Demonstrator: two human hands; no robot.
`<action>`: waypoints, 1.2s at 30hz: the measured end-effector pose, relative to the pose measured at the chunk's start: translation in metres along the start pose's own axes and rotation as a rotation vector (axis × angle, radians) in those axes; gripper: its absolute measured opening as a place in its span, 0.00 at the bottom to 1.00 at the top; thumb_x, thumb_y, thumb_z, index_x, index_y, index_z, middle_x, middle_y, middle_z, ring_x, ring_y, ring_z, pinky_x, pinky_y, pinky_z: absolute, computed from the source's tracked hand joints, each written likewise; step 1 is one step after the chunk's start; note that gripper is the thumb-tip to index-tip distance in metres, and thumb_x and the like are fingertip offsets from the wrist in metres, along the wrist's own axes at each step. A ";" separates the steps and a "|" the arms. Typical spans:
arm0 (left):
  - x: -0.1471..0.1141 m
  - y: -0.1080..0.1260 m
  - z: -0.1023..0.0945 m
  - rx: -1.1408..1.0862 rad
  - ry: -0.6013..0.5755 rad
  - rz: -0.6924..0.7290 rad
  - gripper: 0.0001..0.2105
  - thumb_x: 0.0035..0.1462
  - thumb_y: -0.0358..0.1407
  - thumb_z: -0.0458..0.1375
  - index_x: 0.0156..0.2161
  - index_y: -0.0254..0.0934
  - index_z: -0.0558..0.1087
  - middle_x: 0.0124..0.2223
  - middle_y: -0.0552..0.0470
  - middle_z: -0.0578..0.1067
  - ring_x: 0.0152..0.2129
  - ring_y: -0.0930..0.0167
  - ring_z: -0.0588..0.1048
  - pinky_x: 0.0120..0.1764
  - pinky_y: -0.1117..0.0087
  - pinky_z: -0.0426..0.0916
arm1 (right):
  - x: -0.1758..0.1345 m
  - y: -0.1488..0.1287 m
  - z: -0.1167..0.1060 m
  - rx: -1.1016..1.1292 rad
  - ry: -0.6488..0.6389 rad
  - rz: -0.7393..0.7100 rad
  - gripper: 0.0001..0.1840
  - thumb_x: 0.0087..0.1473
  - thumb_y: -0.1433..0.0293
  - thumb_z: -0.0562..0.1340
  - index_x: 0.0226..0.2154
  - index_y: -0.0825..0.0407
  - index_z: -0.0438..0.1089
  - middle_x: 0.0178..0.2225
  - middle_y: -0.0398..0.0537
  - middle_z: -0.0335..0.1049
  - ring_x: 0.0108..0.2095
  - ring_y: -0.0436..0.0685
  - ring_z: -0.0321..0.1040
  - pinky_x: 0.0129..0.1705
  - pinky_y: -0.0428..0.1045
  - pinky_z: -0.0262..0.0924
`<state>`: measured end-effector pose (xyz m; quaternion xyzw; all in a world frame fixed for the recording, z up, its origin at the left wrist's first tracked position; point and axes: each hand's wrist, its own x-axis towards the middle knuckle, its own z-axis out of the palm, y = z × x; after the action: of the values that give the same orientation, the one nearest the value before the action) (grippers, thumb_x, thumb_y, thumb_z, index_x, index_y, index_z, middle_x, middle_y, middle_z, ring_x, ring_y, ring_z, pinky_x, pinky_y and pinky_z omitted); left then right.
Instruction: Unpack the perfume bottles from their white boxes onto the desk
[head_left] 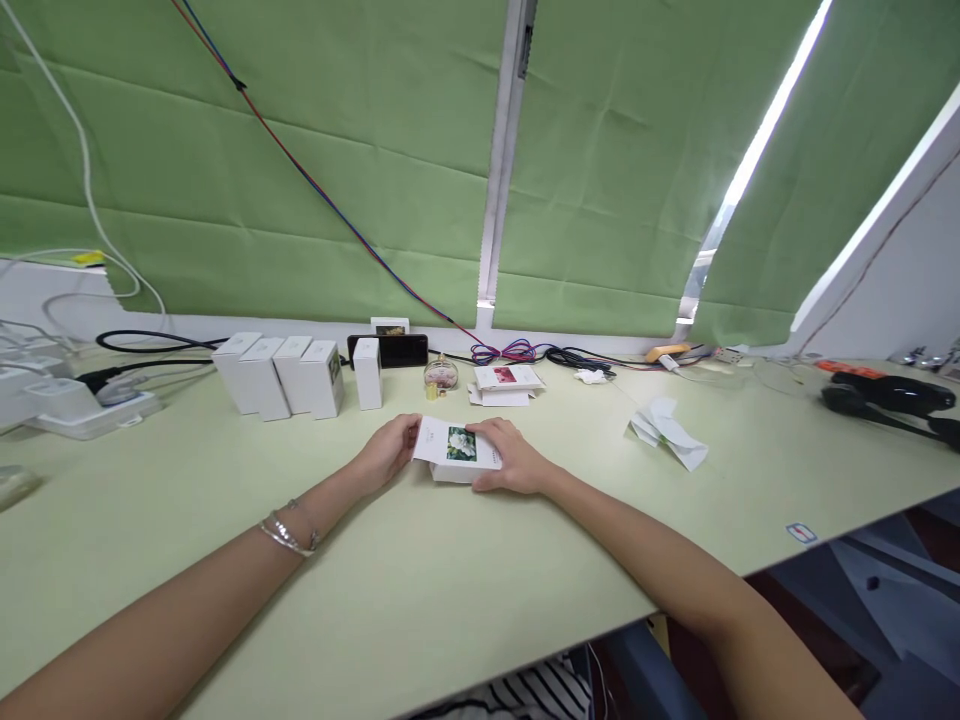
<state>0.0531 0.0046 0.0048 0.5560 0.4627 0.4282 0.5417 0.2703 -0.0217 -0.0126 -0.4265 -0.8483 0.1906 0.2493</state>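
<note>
A small white carton [453, 473] with a white-flower picture lies low over the table between my hands. My right hand [511, 457] wraps round its right end, thumb along the near side. At the left end, my left hand [390, 452] pinches the carton's raised flap, its fingertips partly hidden behind the cardboard. Beyond the carton stands a round glass perfume bottle [441, 373] with a pinkish tint, a small gold cap [431, 392] in front of it. Another white carton [507, 382], with a red-flower picture, lies flat behind my right hand, its flaps out.
Several upright white boxes [289, 375] stand at the back left, near a dark phone [394, 350]. Crumpled white paper [667, 430] lies to the right. Cable bundles [577, 360] run along the wall; a power strip [94, 412] sits far left, black headphones [892, 400] far right.
</note>
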 end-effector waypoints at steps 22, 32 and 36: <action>-0.008 -0.005 0.004 0.310 -0.199 0.115 0.11 0.44 0.39 0.55 0.34 0.36 0.69 0.25 0.55 0.69 0.21 0.72 0.64 0.24 0.72 0.59 | 0.004 0.018 -0.003 0.105 0.113 0.003 0.45 0.36 0.56 0.70 0.56 0.50 0.57 0.54 0.54 0.57 0.56 0.64 0.52 0.59 0.61 0.46; -0.008 0.000 0.004 0.057 -0.184 0.049 0.17 0.39 0.38 0.61 0.38 0.35 0.75 0.37 0.46 0.78 0.34 0.61 0.75 0.37 0.65 0.69 | -0.004 0.002 0.007 -0.381 0.271 -0.198 0.39 0.42 0.60 0.66 0.56 0.50 0.59 0.58 0.59 0.51 0.58 0.68 0.47 0.59 0.63 0.40; -0.006 0.004 -0.005 -0.018 -0.342 0.012 0.20 0.38 0.37 0.65 0.41 0.37 0.75 0.45 0.44 0.77 0.43 0.57 0.74 0.44 0.62 0.69 | -0.002 0.000 0.001 -0.421 0.191 -0.261 0.37 0.44 0.59 0.65 0.56 0.49 0.59 0.58 0.59 0.52 0.57 0.68 0.48 0.58 0.63 0.43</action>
<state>0.0469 0.0002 0.0091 0.6187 0.3565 0.3348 0.6148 0.2708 -0.0238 -0.0140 -0.3720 -0.8897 -0.0650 0.2565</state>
